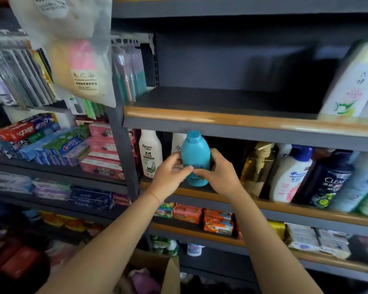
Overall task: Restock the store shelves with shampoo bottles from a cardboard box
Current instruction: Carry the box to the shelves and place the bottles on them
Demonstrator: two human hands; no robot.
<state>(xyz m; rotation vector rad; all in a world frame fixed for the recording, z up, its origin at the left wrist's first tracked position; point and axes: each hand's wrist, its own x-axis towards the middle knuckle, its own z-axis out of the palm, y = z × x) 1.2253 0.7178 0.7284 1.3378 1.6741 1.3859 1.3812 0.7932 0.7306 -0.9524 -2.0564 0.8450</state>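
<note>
A teal shampoo bottle (194,154) stands upright at the front of the middle shelf (285,206), between a white bottle (150,153) and a gold pump bottle (257,166). My left hand (170,175) grips its left side and my right hand (217,174) grips its right side, fingers curled round the lower body. Whether the bottle's base touches the shelf is hidden by my hands. The cardboard box (157,270) sits open at the bottom, with a purple item inside.
The upper shelf (200,115) holds one white bottle (353,81) at the right. Several bottles fill the middle shelf's right part. Soap boxes (218,224) lie on the lower shelf. Toothpaste boxes (51,143) fill the left rack. A plastic bag (79,60) hangs upper left.
</note>
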